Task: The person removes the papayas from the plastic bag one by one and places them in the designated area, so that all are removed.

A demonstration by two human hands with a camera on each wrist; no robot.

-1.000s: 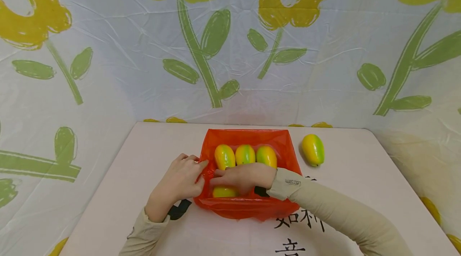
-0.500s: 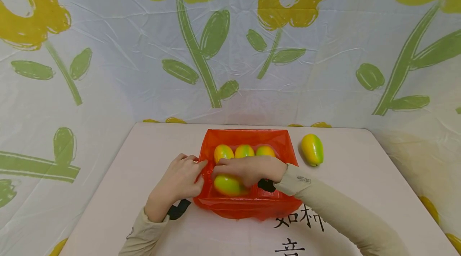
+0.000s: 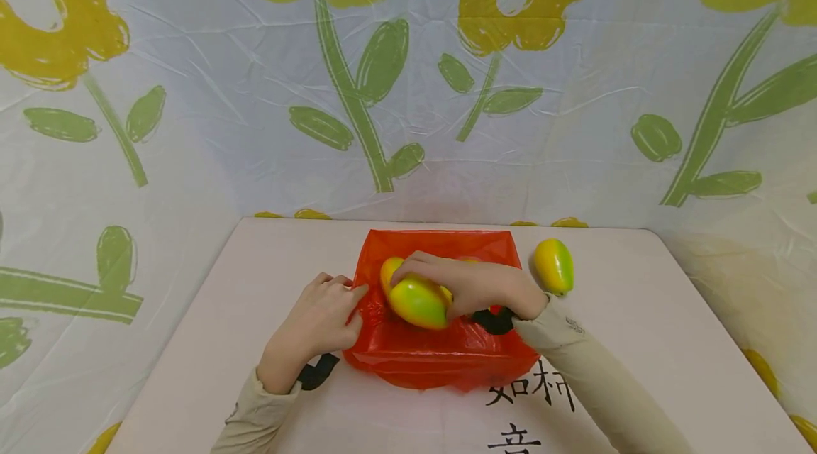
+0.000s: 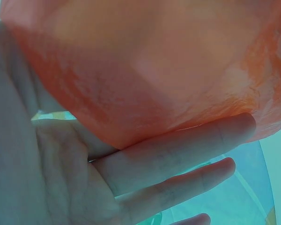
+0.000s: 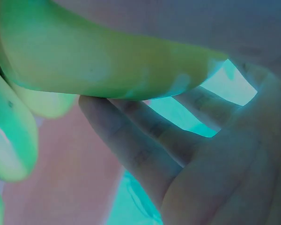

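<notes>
In the head view, a red plastic bag point(image 3: 440, 362) lies opened out on the table with mangoes inside. My right hand point(image 3: 469, 284) holds a yellow-green mango point(image 3: 418, 303) over the bag, with fingers across its far side. Behind it, a second mango point(image 3: 388, 272) shows in part; others are mostly covered by the hand. The right wrist view shows the held mango point(image 5: 98, 65) close up, with more mangoes point(image 5: 9, 131) beside it. My left hand point(image 3: 322, 319) holds the bag's left rim; in the left wrist view, extended fingers point(image 4: 178, 152) lie along the red plastic point(image 4: 145, 84).
One loose mango point(image 3: 554, 266) lies on the table to the right of the bag. Black characters point(image 3: 513, 433) are printed on the pale table point(image 3: 255, 262). Flower-printed cloth point(image 3: 421, 177) hangs behind the table and along its sides.
The right hand has lifted the front mango from the near left part of the bag, moving it up and slightly right. The left hand has stayed at the rim.
</notes>
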